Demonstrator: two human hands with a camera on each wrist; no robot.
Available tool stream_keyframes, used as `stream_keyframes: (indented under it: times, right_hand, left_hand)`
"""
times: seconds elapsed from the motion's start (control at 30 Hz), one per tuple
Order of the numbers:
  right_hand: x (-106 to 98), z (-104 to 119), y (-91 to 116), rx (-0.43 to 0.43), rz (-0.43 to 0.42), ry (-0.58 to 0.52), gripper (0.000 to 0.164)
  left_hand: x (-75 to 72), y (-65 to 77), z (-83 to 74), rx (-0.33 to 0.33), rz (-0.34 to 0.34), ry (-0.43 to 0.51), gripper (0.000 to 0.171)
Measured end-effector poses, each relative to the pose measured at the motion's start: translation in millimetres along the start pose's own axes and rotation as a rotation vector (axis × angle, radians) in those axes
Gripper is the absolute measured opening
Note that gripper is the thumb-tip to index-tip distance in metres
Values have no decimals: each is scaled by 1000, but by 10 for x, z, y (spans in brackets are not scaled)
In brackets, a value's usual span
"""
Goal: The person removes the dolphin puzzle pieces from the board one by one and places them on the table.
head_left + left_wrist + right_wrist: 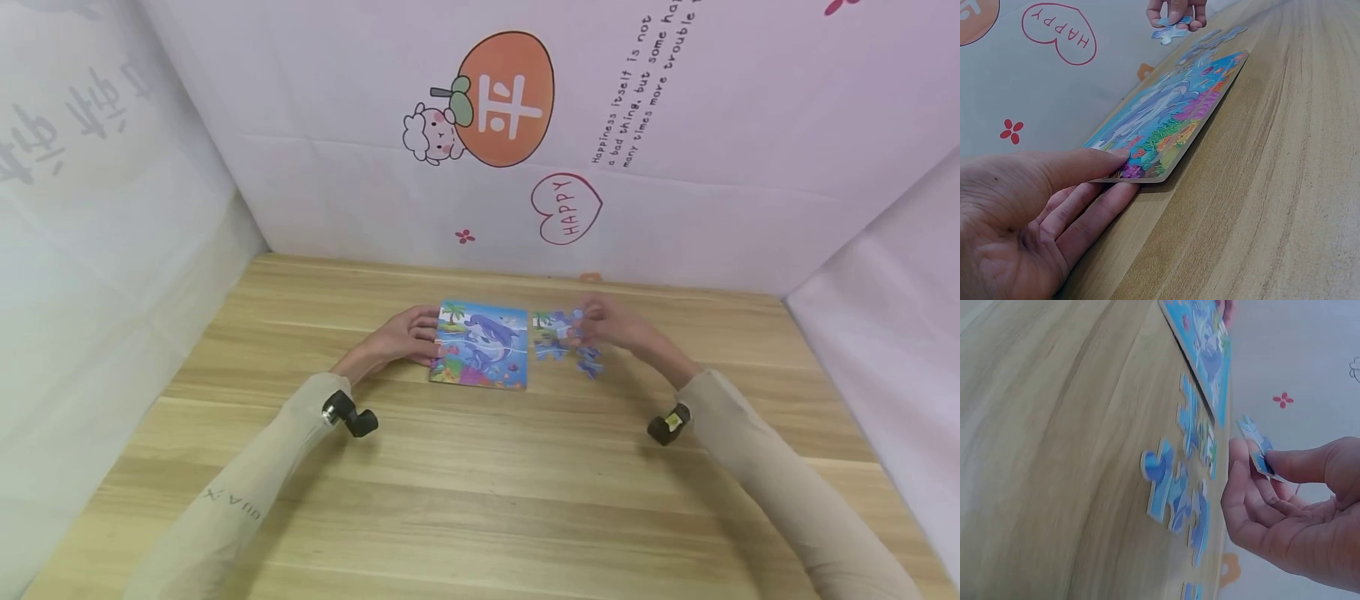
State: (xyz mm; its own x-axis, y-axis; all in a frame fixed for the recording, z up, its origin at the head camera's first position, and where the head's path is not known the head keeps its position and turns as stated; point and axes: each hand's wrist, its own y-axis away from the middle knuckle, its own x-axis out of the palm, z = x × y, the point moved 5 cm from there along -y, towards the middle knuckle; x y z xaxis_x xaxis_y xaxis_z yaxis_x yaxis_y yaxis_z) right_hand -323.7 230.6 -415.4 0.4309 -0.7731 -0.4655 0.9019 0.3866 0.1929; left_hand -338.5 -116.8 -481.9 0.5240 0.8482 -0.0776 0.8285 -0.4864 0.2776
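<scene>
A square picture board (480, 346) with dolphins, a palm and coral lies on the wooden table. At its left edge my left hand (401, 337) grips it, the thumb (1091, 165) on top and fingers beneath. To the right of the board, my right hand (615, 325) pinches a blue jigsaw piece (1252, 440) between thumb and fingers, above the table. Below that hand lie loose blue jigsaw pieces (1175, 494), and a few pieces with a palm (547, 337) sit close to the board's right side.
A white printed cloth (337, 200) hangs behind the table (480, 500), with more cloth at both sides. An orange piece (591, 277) shows at the table's back edge. A small camera is strapped to each sleeve near the wrist.
</scene>
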Motion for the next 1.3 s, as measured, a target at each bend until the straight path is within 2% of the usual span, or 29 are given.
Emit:
stream_keyframes:
  times: [0.2,0.4,0.53,0.7,0.83,1.03,1.3]
  right_hand:
    - [-30,-101,84,34,-41,-20,24]
    - [-25,-198,163,31,-69,-15,25]
    - [-134,-265,243,35,-102,-12,30]
    - [-295,-367,378,85,-117,13,31]
    - [-380,-445,470,117,-105,62,33]
    - [-465,-549,549,159,-83,51,37]
    - [-504,-639,623,208,-90,215,32]
  left_hand:
    - [-36,16,20,3,-5,6,88]
    - [-52,54,21,0,-13,18,88]
    - [-42,40,25,-1,-10,24,88]
    - [-41,42,30,-16,-20,31,88]
    - [-53,68,32,-17,-24,27,88]
    - [-48,81,39,-6,-14,34,88]
    - [-10,24,0,-7,-14,19,88]
